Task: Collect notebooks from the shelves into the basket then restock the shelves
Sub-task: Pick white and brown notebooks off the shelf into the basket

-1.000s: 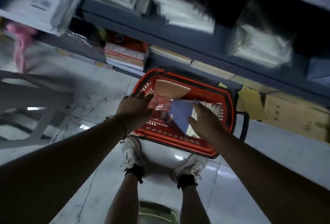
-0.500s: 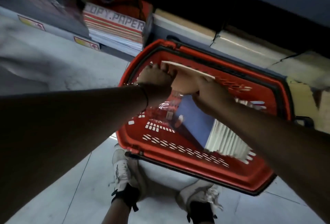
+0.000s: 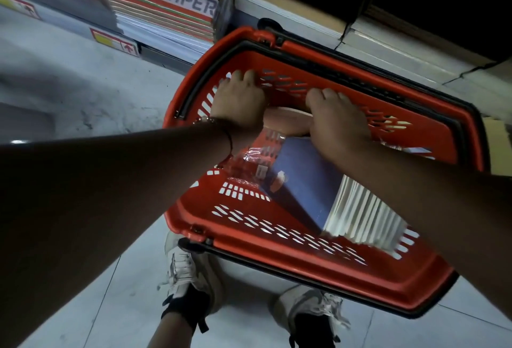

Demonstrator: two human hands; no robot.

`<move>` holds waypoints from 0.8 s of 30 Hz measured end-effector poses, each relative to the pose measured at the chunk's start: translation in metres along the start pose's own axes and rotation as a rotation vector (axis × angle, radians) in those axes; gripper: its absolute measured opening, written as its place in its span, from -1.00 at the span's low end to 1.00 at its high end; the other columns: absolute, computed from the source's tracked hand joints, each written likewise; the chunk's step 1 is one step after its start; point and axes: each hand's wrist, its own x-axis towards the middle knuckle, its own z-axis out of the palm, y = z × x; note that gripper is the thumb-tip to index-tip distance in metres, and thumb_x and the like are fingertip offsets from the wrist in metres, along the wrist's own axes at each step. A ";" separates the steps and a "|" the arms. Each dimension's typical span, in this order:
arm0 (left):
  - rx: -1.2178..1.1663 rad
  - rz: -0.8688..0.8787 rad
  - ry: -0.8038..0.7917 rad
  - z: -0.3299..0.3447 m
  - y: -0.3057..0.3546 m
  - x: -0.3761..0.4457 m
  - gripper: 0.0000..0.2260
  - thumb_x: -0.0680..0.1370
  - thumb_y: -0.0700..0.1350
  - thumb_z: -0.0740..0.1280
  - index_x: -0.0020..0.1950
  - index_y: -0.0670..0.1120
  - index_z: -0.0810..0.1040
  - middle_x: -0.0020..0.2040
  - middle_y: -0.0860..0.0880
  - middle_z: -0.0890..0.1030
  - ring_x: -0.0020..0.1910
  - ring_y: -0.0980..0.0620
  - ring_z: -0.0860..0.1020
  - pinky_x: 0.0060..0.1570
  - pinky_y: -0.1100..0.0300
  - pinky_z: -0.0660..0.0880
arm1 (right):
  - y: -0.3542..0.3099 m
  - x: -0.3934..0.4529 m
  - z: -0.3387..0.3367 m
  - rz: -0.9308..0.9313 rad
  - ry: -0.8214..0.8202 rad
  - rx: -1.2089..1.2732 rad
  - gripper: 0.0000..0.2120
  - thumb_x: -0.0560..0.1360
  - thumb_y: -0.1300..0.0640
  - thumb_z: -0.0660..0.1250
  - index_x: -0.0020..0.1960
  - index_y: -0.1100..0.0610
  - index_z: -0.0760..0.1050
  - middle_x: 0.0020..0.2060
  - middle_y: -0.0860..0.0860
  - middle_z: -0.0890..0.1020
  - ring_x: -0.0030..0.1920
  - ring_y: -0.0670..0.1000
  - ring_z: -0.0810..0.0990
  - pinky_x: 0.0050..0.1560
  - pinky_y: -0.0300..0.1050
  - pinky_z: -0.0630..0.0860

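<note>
Tan notebook (image 3: 286, 121) lies inside the red basket (image 3: 313, 261) at its far wall, gripped at either end by left hand (image 3: 238, 103) and right hand (image 3: 336, 123). Blue-covered notebook stack (image 3: 307, 181) leans below. Copy paper reams (image 3: 163, 12) occupy the bottom shelf behind.

I see the basket (image 3: 318, 259) on the floor (image 3: 83, 84) before the bottom shelf (image 3: 155, 53), my shoes (image 3: 188, 278) just behind it. Inside lies a notebook stack (image 3: 318, 181); copy paper reams (image 3: 166, 15) sit on the shelf to its left.
</note>
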 end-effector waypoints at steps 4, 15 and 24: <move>-0.481 -0.102 -0.039 -0.004 -0.005 -0.016 -0.85 0.59 -0.12 0.28 0.14 -0.06 0.56 0.08 -0.08 0.58 0.10 -0.08 0.53 0.01 0.06 0.48 | 0.007 -0.006 -0.010 -0.015 0.042 0.029 -0.82 0.47 0.28 0.35 0.06 0.17 0.52 0.09 0.16 0.49 0.15 0.23 0.43 -0.02 0.05 0.39; -1.229 -0.194 0.042 -0.117 -0.008 -0.069 -0.93 0.49 -0.29 0.43 -0.16 -0.22 0.57 -0.32 0.07 0.56 -0.37 0.26 0.49 -0.30 0.31 0.43 | 0.005 -0.063 -0.109 0.223 0.138 0.701 -0.82 0.49 0.15 0.41 -0.13 0.01 0.40 -0.28 -0.10 0.51 -0.28 -0.07 0.52 -0.37 -0.30 0.32; -1.376 -0.025 -0.013 -0.294 0.007 -0.142 -0.89 0.55 -0.05 0.42 -0.04 -0.08 0.62 -0.12 0.03 0.66 -0.16 0.22 0.58 -0.22 0.41 0.47 | 0.009 -0.153 -0.269 0.439 0.153 1.211 -0.75 0.41 0.16 0.53 -0.04 -0.01 0.49 -0.10 -0.03 0.63 -0.09 -0.07 0.59 -0.16 -0.27 0.45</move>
